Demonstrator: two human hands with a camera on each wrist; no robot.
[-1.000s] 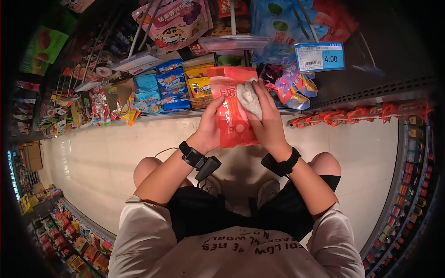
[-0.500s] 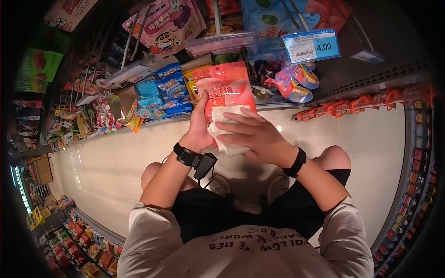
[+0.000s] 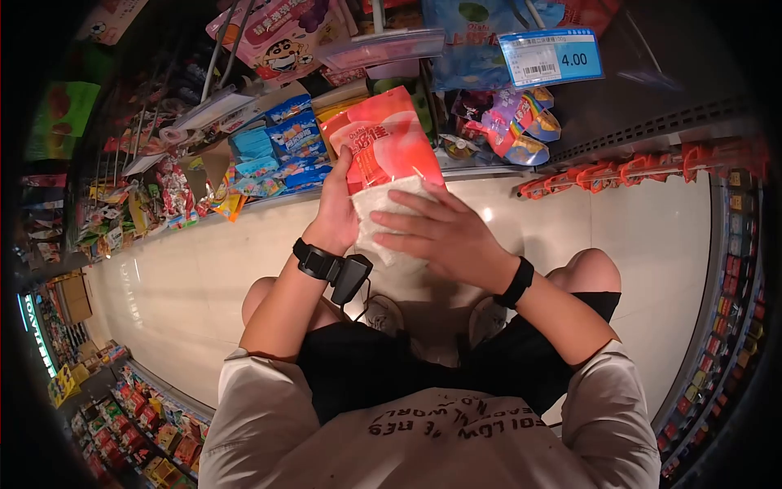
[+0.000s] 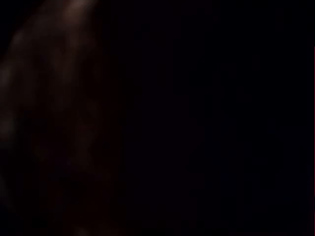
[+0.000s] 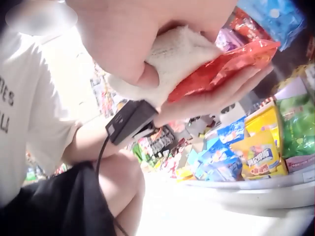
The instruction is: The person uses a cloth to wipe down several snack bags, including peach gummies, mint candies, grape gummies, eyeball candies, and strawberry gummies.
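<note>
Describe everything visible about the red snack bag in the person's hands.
The red snack bag is a glossy, soft plastic pouch with white lettering and a pale picture on its front. It is held upright, tilted slightly, before the snack shelf. The left hand supports it from behind and below; the right hand presses a white cloth against its lower half.

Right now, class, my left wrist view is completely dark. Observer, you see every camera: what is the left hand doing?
Observer: The left hand holds a red snack bag from behind, with the thumb on its edge.
Operator: And the right hand?
Observer: The right hand presses a white cloth against the bag's lower front, fingers spread.
Operator: What is beyond the bag?
Observer: A shelf of snack packets, with a blue price tag reading 4.00 above it.
</note>
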